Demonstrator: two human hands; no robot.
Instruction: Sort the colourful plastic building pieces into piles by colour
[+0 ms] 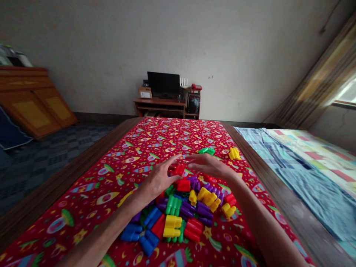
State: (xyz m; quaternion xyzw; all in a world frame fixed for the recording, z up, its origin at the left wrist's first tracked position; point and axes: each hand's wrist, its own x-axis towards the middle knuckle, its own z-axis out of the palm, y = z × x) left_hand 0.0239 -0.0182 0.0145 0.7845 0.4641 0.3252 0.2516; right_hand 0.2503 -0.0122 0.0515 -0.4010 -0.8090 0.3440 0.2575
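My left hand reaches over the far side of a pile of plastic building blocks, with thumb and fingers spread apart. A red building block shows in the gap between its thumb and fingers; whether they touch it I cannot tell. Facing it from the right, my right hand has its fingers stretched out to the left, above the tablecloth and holding nothing visible. Closer to me in the pile lie a green block, a yellow block, a blue block and several purple, red and yellow ones.
A red patterned cloth covers the long wooden table. Beyond my right hand, a green block and a yellow block lie apart. A desk with a monitor stands by the wall; a bed is at right.
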